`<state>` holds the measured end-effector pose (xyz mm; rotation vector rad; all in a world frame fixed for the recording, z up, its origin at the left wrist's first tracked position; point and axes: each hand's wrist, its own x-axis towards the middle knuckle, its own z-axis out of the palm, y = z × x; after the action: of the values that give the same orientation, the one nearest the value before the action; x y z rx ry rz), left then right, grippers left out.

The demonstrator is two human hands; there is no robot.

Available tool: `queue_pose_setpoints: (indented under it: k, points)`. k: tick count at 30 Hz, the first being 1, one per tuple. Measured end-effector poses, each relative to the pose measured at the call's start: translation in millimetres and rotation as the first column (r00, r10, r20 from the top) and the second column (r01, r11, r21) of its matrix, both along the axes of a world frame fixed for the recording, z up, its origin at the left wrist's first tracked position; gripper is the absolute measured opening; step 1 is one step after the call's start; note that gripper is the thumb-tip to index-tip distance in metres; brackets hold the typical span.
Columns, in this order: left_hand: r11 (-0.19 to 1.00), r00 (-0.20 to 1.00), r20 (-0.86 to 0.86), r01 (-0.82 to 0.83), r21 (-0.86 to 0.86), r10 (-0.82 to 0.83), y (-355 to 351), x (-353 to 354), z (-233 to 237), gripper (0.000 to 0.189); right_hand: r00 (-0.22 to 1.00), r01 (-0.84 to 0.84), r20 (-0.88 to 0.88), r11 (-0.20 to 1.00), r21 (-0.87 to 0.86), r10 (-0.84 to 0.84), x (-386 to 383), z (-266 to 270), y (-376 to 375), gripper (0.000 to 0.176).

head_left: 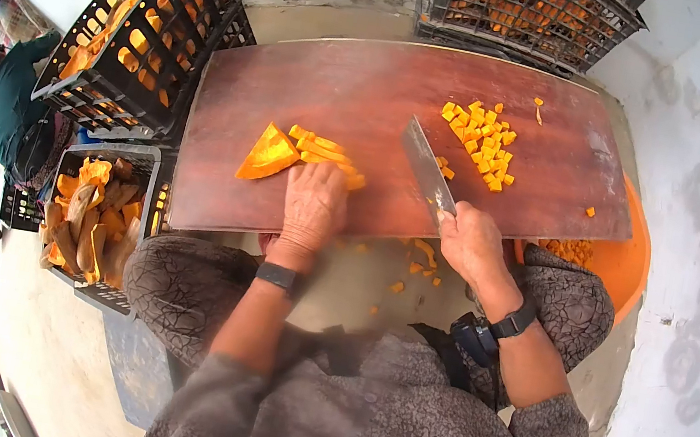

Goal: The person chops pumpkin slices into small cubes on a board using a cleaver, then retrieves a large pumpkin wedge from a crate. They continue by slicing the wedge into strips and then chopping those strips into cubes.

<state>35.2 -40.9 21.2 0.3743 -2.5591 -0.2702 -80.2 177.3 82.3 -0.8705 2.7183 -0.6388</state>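
Note:
My left hand (315, 203) rests on orange pumpkin strips (320, 147) on the reddish-brown board (372, 83), its fingers bent and pressed together over them. A larger orange wedge (269, 154) lies just left of the strips. My right hand (469, 241) is closed round the handle of a broad knife (428, 165), whose blade points up and to the left, apart from the strips. Small orange cubes (485, 139) are heaped beyond the blade to the right, with a few more beside the blade.
An orange basin (635, 257) with cut pieces is at the board's right. Black crates (191, 34) with pumpkin pieces stand at the left, and stacked crates (532, 17) behind. A person in green (12, 88) is at far left. Scraps (397, 287) lie below the board.

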Motion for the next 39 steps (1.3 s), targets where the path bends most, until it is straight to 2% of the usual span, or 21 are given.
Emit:
queue_pose_setpoints:
  k: [6, 7, 10, 11, 13, 16, 20, 22, 25, 28, 33, 39]
  points:
    - [0.987, 0.993, -0.08, 0.101, 0.124, -0.091, 30, -23, -18, 0.026, 1.0, 0.007, -0.017, 1.0, -0.026, -0.008, -1, -8, 1, 0.026]
    - [0.986, 0.992, -0.082, 0.104, 0.128, -0.094, 35, -25, -19, 0.026, 1.0, 0.011, -0.011, 1.0, -0.024, -0.011, 0, -7, 1, 0.026]
    - [0.942, 0.981, -0.096, 0.189, 0.277, -0.168, 48, -22, -13, 0.019, 1.0, 0.012, -0.01, 0.999, -0.037, -0.012, -1, -9, 2, 0.026]
    - [0.94, 0.98, -0.094, 0.193, 0.281, -0.173, 51, -22, -11, 0.019, 1.0, 0.008, -0.009, 0.999, -0.052, -0.009, -1, -11, 4, 0.026]
    - [0.923, 0.935, -0.185, 0.336, 0.187, -0.303, 53, -22, -7, 0.017, 1.0, 0.005, -0.009, 0.998, -0.058, -0.005, 0, -8, 4, 0.026]
    - [0.898, 0.932, -0.162, 0.356, 0.259, -0.323, 54, -23, -12, 0.017, 1.0, 0.004, -0.008, 0.999, -0.05, -0.004, 1, -7, 4, 0.025]
    - [0.9, 0.923, -0.194, 0.371, 0.228, -0.331, 48, -32, -17, 0.02, 1.0, -0.005, -0.014, 0.999, -0.044, 0.005, 2, -7, 4, 0.025]
    - [0.907, 0.956, -0.179, 0.28, 0.315, -0.233, 47, -35, -18, 0.023, 1.0, -0.004, -0.021, 0.999, -0.04, 0.003, 3, -7, 4, 0.026]
    - [0.889, 0.967, -0.164, 0.243, 0.387, -0.193, 47, -36, -23, 0.024, 1.0, 0.007, -0.027, 0.999, -0.053, -0.009, 3, -10, 4, 0.026]
    - [0.865, 0.943, -0.23, 0.317, 0.39, -0.242, 47, -38, -24, 0.023, 1.0, -0.001, -0.026, 0.997, -0.083, -0.001, 5, -4, 5, 0.026]
    - [0.871, 0.942, -0.249, 0.31, 0.381, -0.226, 52, -41, -23, 0.019, 0.997, -0.017, -0.072, 0.996, -0.091, 0.01, 11, 12, 3, 0.026]
    - [0.883, 0.94, -0.26, 0.307, 0.355, -0.222, 51, -44, -22, 0.014, 0.999, -0.025, -0.047, 0.999, -0.023, 0.024, 20, 21, 3, 0.027]
